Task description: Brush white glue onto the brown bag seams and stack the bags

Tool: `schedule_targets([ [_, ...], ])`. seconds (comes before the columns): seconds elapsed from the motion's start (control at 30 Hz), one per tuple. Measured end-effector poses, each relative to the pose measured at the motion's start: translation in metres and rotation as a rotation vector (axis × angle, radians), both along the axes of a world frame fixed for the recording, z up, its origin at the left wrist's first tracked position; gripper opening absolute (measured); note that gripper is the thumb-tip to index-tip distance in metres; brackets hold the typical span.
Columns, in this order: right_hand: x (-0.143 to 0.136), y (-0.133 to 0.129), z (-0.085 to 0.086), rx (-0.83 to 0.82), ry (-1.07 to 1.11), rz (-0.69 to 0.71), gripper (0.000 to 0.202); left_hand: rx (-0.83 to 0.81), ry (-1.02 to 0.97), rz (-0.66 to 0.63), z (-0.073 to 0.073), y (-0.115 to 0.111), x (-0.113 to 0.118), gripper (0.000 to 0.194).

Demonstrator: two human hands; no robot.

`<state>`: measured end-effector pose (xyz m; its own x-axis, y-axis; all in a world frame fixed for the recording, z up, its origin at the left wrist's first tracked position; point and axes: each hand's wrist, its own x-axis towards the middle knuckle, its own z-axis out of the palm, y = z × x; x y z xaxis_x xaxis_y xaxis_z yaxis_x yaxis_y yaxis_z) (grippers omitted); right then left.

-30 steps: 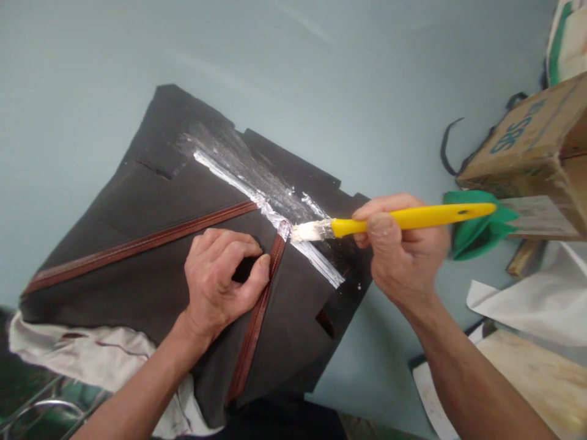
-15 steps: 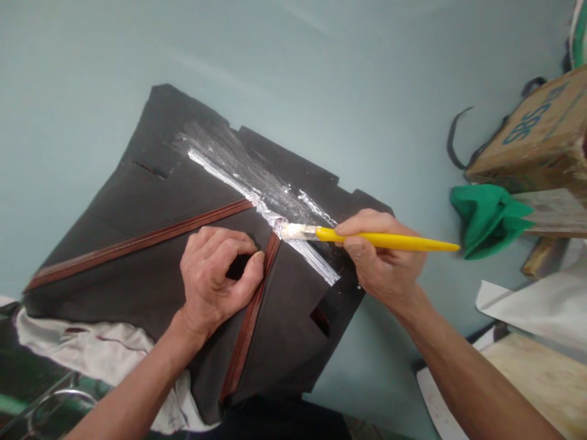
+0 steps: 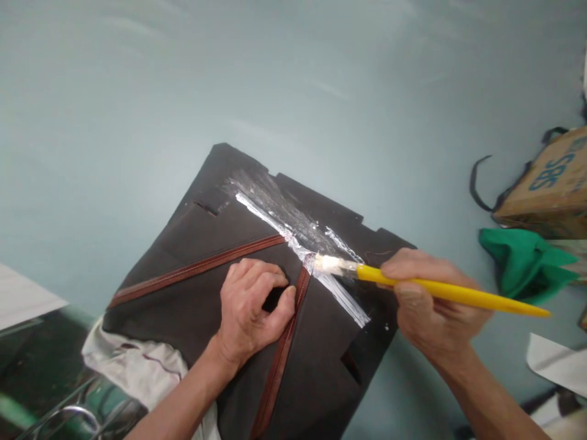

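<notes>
A dark grey piece of leather-like material point(image 3: 197, 244) with notched edges and two brown stitched strips lies in front of me. My left hand point(image 3: 254, 305) presses down on it, fingers bent, with a gap between thumb and forefinger; the thumb rests by the nearer brown strip point(image 3: 288, 330). In my right hand point(image 3: 435, 299) is a paintbrush with a yellow handle point(image 3: 477, 293). Its whitened bristles point(image 3: 328, 263) touch the upper end of that strip, on a band of white paste point(image 3: 346, 300). Thinner white smears point(image 3: 279, 205) cover the area beyond the band.
The piece lies on a pale blue-green table point(image 3: 321, 91). To the right are a cardboard box point(image 3: 545, 183), a black strap point(image 3: 474, 183), a green cloth point(image 3: 523, 263) and white sheets point(image 3: 557, 363). A whitish cloth point(image 3: 132, 366) hangs under the piece at the lower left.
The whole view has shifted, so everything appears lower and farther right. The brush tip stays at the top of the nearer strip, its handle sloping down more. My left hand keeps its place on the piece.
</notes>
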<state>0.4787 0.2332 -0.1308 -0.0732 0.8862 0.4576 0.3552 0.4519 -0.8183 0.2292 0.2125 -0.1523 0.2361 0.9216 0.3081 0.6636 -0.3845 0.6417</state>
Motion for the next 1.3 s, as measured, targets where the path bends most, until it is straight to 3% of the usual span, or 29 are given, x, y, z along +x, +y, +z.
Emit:
schedule_targets([
  [0.07,-0.003,0.003,0.002,-0.014,-0.07,0.056,0.007,-0.008,-0.013,0.004,0.0,-0.001,0.0,0.011],
  [0.23,-0.023,0.024,0.01,0.046,-0.082,-0.028,0.007,-0.022,-0.062,0.001,-0.001,-0.002,0.0,0.013],
  [0.33,-0.041,0.04,0.013,0.023,-0.163,0.074,0.005,-0.03,-0.082,0.005,-0.001,-0.002,0.0,0.012],
  [0.77,-0.091,0.087,0.01,0.066,-0.347,0.131,0.013,-0.06,-0.197,0.028,-0.003,-0.003,0.001,0.01],
  [1.1,-0.115,0.116,0.004,0.155,-0.4,0.198,0.011,-0.062,-0.266,0.057,-0.005,-0.004,0.003,0.009],
  [1.2,-0.121,0.128,0.005,0.235,-0.351,0.167,0.014,-0.064,-0.263,0.059,-0.005,-0.004,0.003,0.009],
  [1.3,-0.12,0.138,0.016,0.284,-0.267,0.039,0.022,-0.06,-0.261,0.059,-0.004,-0.003,0.003,0.01],
])
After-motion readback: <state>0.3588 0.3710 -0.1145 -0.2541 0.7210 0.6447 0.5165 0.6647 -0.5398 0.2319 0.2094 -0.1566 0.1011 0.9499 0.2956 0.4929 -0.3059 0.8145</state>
